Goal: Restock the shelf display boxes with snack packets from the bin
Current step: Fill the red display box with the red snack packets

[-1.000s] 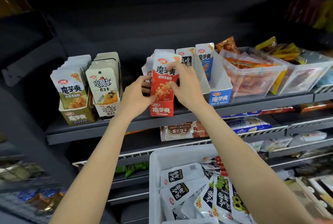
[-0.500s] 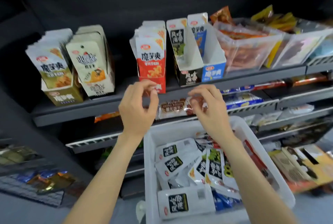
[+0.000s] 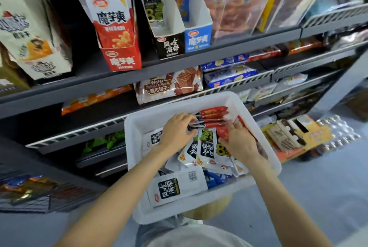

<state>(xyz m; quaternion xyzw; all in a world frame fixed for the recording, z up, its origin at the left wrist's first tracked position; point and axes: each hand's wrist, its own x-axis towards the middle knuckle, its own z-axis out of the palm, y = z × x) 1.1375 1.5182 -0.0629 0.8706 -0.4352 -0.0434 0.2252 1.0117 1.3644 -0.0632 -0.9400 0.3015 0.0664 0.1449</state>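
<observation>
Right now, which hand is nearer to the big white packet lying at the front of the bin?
Left. The left hand is just above the white packet, at the red packets. The right hand sits farther off, toward the white bin's right wall.

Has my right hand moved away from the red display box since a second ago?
Yes. The right hand has dropped from the red display box on the shelf into the white bin, its fingers now among the red packets.
</observation>
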